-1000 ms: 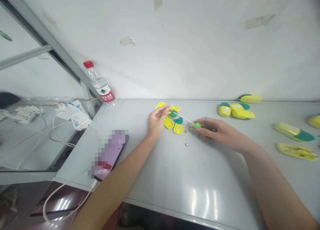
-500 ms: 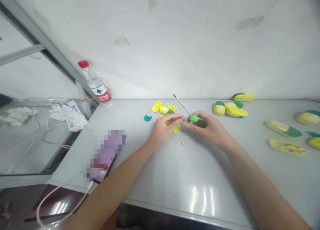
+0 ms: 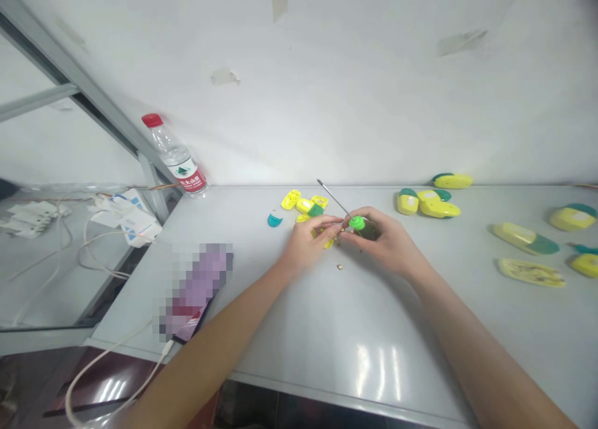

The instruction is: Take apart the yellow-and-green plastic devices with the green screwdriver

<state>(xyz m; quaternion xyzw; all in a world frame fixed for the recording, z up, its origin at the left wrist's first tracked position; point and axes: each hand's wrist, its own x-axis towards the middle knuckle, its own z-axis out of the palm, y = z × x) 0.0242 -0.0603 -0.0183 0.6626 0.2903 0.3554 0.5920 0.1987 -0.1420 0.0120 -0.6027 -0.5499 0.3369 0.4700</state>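
A screwdriver with a green handle [image 3: 357, 223] is held in my right hand [image 3: 390, 237], its metal shaft slanting up and to the left. The fingertips of that hand meet those of my left hand [image 3: 308, 243], which is pinched closed; whatever sits between them is too small to make out. Under and behind my left fingers lie yellow plastic shell pieces [image 3: 291, 199] and a yellow-and-green casing [image 3: 306, 206]. A teal cap piece [image 3: 275, 220] rests to their left. One small brass-coloured part [image 3: 339, 267] lies on the table in front of my hands.
Several yellow-and-green casings [image 3: 439, 209] stand at the back right, with more casings [image 3: 526, 237] and an opened shell half [image 3: 531, 272] farther right. A phone [image 3: 199, 292] with a cable lies left of my forearm. A water bottle [image 3: 180, 164] leans against the wall; white power strips [image 3: 135, 220] are beyond.
My right hand has moved slightly left with the screwdriver, and its fingertips now touch those of my left hand. The whole view has shifted a little.
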